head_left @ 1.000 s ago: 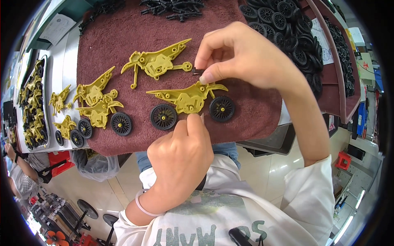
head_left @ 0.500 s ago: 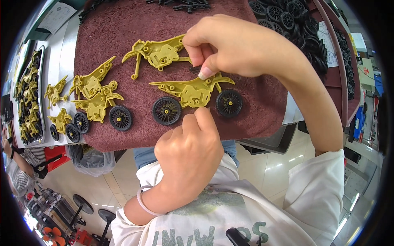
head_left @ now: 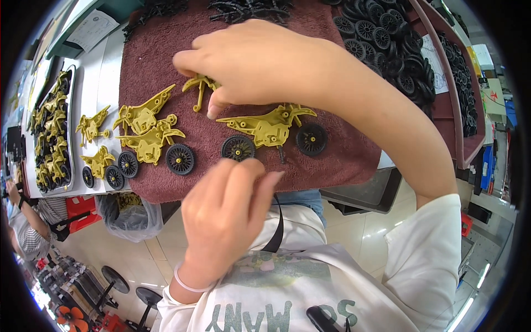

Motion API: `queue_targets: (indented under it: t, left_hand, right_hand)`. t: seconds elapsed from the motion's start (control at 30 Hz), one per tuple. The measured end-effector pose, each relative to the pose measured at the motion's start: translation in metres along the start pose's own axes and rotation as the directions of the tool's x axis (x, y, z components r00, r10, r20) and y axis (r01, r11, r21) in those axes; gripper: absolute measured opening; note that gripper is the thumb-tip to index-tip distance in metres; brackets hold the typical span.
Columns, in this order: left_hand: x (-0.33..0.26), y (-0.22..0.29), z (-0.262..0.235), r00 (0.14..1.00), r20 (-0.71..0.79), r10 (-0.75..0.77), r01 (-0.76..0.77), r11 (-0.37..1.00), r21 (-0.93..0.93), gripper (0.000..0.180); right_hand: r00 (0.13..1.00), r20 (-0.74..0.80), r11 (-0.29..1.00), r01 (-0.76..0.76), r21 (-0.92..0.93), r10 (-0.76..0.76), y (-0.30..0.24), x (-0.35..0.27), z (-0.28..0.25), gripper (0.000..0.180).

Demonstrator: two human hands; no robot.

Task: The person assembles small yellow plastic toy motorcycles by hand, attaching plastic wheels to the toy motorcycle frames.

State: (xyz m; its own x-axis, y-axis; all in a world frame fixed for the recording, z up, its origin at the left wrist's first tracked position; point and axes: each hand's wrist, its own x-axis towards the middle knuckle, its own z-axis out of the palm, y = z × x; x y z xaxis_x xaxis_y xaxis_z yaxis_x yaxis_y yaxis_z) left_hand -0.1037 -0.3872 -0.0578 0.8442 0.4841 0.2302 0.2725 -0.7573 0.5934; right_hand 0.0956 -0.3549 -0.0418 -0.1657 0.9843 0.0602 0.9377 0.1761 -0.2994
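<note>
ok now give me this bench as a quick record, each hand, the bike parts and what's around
left hand: fingers curled, at the near edge of the left spoked wheel; contact unclear
right hand: over the upper yellow toy motorcycle half-shell, hiding most of it; grip unclear
centre: lower yellow toy motorcycle half-shell, between the left spoked wheel and right spoked wheel; small black part at its near edge
surface: maroon towel
to the left: more yellow half-shells, some with wheels
upper right: heap of black spoked wheels

Pale glossy tiled floor (head_left: 354, 238) with streaks of reflected light, white tabletop (head_left: 100, 77) above
</note>
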Motion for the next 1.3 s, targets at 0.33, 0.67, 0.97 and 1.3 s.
queue_targets:
  t: [0.33, 0.67, 0.97, 1.3]
  left_hand:
    - [0.011, -0.031, 0.012, 0.937, -0.15, 0.316, -0.311, 0.949, 0.06, 0.034]
    - [0.013, -0.038, 0.011, 0.95, -0.235, 0.204, -0.255, 0.944, -0.21, 0.033]
    - [0.035, -0.041, -0.01, 0.958, -0.033, 0.283, -0.284, 0.959, -0.009, 0.056]
    - [0.036, -0.04, -0.005, 0.967, 0.013, 0.253, -0.252, 0.967, -0.036, 0.044]
  right_hand:
    - [0.97, -0.119, 0.977, 0.212, -0.025, -0.213, -0.002, -0.023, -0.073, 0.035]
    - [0.711, -0.469, 0.597, 0.086, 0.798, 0.524, -0.022, -0.128, 0.0, 0.036]
    - [0.69, -0.431, 0.626, -0.04, 0.779, 0.581, -0.039, -0.121, 0.036, 0.034]
    - [0.677, -0.495, 0.812, -0.276, 0.515, 0.544, -0.044, -0.123, 0.041, 0.027]
